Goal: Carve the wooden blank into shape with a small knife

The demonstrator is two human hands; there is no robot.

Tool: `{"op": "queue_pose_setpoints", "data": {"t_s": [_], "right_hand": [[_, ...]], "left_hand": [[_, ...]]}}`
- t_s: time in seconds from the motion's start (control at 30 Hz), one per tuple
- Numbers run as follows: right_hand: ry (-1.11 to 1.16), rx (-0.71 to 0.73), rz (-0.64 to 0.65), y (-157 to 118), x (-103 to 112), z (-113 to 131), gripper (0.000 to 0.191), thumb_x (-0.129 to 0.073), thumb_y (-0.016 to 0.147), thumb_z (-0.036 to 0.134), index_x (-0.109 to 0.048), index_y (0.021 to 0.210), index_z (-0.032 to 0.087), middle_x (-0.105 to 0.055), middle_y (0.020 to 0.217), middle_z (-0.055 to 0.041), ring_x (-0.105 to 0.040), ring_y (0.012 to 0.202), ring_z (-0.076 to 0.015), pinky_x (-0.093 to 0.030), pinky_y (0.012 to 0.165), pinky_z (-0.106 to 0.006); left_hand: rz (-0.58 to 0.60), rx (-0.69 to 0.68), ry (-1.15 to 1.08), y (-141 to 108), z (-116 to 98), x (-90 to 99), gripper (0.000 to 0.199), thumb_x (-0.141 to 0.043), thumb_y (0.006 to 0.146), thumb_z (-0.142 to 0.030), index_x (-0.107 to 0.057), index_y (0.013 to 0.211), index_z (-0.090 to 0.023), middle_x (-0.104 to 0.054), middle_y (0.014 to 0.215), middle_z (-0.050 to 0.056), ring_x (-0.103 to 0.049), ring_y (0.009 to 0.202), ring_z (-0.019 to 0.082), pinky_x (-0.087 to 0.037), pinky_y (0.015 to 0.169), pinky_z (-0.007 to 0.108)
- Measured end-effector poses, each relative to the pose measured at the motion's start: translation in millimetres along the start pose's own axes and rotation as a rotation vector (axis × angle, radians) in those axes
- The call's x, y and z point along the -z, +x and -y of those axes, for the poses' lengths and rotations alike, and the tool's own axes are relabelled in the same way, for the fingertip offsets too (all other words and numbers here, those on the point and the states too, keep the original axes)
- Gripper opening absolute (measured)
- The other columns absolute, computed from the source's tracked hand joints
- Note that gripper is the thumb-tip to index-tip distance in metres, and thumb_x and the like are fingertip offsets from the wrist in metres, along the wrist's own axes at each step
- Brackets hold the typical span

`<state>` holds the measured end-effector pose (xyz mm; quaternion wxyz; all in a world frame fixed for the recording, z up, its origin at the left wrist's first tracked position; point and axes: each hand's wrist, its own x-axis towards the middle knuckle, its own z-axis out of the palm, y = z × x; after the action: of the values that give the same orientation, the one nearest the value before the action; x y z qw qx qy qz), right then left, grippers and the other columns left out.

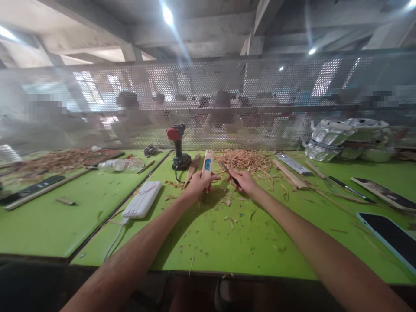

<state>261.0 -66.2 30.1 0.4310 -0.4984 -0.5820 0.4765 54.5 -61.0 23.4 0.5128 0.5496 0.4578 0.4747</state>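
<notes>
My left hand [200, 183] is closed around the lower end of a flat, pale wooden piece [207, 161] with a blue mark on its face, held upright and tilted slightly. To its right, my right hand [244, 181] grips a dark-handled knife [232, 177], its thin blade pointing up and left near the wood. A heap of thin wood shavings [245, 160] lies just beyond both hands. Beside my left hand rests a narrow brown wooden strip [193, 168]. Scattered chips lie on the green table [224, 242] below the hands.
A red-and-black cordless drill [178, 145] stands left of centre. A white power bank [143, 200] with a cable lies nearer me. Foil-wrapped bundles [347, 138], a phone [391, 238] and wooden slats [290, 174] are on the right. A perforated screen [195, 86] rises behind; people are beyond it.
</notes>
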Motion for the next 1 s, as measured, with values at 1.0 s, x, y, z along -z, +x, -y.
{"op": "queue_pose_setpoints", "data": {"t_s": [1.0], "right_hand": [[0.019, 0.028, -0.06, -0.5, -3.3, 2.5, 0.041, -0.056, 0.1, 0.039, -0.07, 0.071, 0.013, -0.049, 0.048, 0.0015, -0.035, 0.037, -0.0067, -0.023, 0.038, -0.02]], "left_hand": [[0.095, 0.005, 0.014, -0.2, 6.5, 2.6, 0.032, -0.08, 0.075, -0.024, -0.072, 0.104, -0.013, -0.06, 0.061, 0.0, -0.054, 0.05, 0.01, -0.037, 0.044, 0.019]]}}
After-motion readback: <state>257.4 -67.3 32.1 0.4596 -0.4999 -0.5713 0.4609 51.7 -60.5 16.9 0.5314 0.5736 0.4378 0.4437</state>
